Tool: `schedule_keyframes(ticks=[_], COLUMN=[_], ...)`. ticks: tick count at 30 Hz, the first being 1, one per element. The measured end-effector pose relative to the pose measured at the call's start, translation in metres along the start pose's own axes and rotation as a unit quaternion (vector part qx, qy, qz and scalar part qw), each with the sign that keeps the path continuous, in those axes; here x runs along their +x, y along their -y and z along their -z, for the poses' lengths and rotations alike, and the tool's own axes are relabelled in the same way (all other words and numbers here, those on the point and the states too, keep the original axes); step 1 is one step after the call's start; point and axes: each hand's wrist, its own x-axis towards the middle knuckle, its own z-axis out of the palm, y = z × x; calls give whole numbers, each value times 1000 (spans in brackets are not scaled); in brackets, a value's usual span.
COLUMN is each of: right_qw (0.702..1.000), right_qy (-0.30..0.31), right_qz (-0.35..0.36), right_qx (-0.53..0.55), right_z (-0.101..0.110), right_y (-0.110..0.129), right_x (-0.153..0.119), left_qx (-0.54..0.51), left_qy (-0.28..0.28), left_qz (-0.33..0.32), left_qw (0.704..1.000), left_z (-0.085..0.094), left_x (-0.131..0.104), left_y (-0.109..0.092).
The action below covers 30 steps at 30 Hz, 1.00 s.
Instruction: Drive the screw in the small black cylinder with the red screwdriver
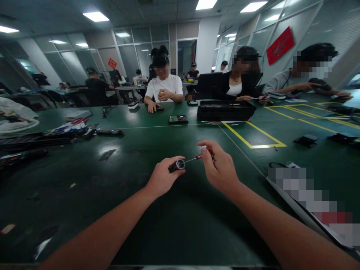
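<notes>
My left hand is closed around a small dark cylindrical part with a round silver end, held a little above the green table. My right hand pinches a thin screwdriver with a red collar between thumb and fingers. The metal tip of the screwdriver points left and reaches the silver end of the part. Both hands are near the middle of the table, close together.
A black tray and a green circuit board lie farther across the table. Tools and red-handled scissors clutter the left side. Yellow tape lines mark the right. Several people sit opposite. A blurred flat object lies at right.
</notes>
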Motion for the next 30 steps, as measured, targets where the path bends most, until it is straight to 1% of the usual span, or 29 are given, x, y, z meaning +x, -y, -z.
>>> schedule_keyframes(ticks=[2,5,9,13,17,21,23,26,28,30], right_qw=[1000,1000,999,999,997,998,998,988,973,948], right_qy=[11,25,14,21,47,36,22,-3,-13,-28], right_qz=[8,-8,-28,-32,-45,-41,-51,-92,-137,-194], right_qx=[8,16,10,32,28,15,42,120,184,250], right_z=[1,1,-1,-2,0,0,-2,-6,-10,-13], right_y=[0,1,3,2,1,2,2,-1,-4,-10], right_x=[-1,0,1,0,0,0,0,1,3,6], left_qx=[-4,-4,1,3,0,3,3,2,14,40], left_qy=[-4,-4,-6,-17,-20,-19,-23,-32,-27,-14], left_qz=[6,8,-3,13,16,11,13,13,-12,-58], left_qw=[1000,1000,1000,1000,1000,1000,1000,999,999,997], left_z=[0,0,-2,0,1,1,1,2,3,5], left_x=[0,1,1,1,1,2,2,2,1,1], left_y=[1,1,1,1,2,3,2,1,-1,-1])
